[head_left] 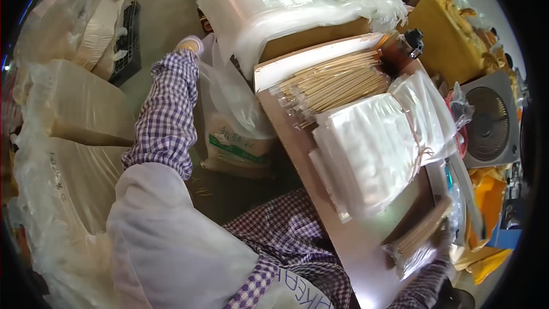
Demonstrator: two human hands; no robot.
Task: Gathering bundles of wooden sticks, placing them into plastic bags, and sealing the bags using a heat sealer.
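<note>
My left arm, in a purple-and-white checked oversleeve, stretches far forward. At its end my left hand (191,44), in a pale covering, is curled at the top edge of a clear plastic bag (229,97). The bag stands on the floor, has a green printed label and holds pale contents. Low on the right, my right hand (444,233) closes round the far side of a clear packet of thin wooden sticks (414,243), just over the board's near end. Its fingers are dim and partly hidden.
On the brown board (294,129) lie several stick packets (337,80) and tied stacks of clear bags (372,151). A large white plastic sack (303,0) sits beyond. Wrapped cartons (86,103) line the left. Yellow sacks (449,31) and a grey fan-like unit (486,117) stand right.
</note>
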